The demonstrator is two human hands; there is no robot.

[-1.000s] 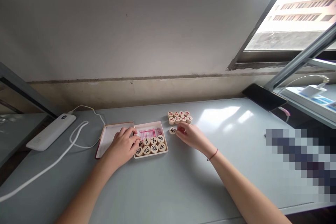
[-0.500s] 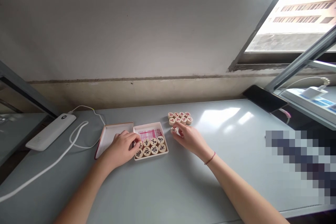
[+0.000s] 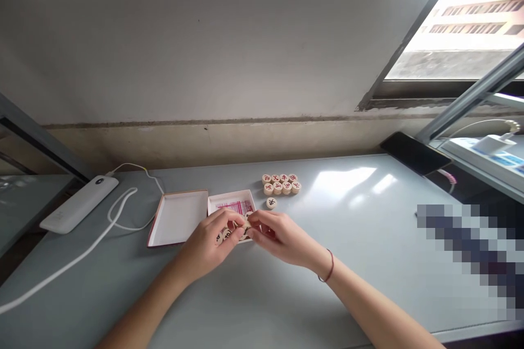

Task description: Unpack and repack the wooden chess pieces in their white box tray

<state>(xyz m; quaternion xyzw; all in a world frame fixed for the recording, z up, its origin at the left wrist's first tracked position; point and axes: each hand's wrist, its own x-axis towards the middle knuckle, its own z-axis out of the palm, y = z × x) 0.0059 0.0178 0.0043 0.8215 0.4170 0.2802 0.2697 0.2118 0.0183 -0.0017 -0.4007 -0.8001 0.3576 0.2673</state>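
Over the front part of a small open box (image 3: 231, 194), my two hands meet at the fingertips. My left hand (image 3: 215, 237) and my right hand (image 3: 282, 237) both pinch a round wooden Chinese chess piece (image 3: 246, 224) between them, its face partly hidden by fingers. Beneath them, several black-lettered pieces (image 3: 226, 234) lie in the box, largely covered by my hands. A lone black-lettered piece (image 3: 271, 203) rests on the table just beyond my right hand. Behind it stand red-lettered pieces (image 3: 277, 188) in two rows, seemingly stacked.
The box's lid (image 3: 180, 217) lies inside-up, against the box's left side. Farther left are a white power bank (image 3: 79, 204) and a looping white cable (image 3: 88, 253). A dark phone (image 3: 415, 154) leans at the back right, near a metal post and a power strip (image 3: 483, 155).
My right hand has left the lone black-lettered piece and moved left to the box. My left hand has shifted right, and both now meet on one piece.
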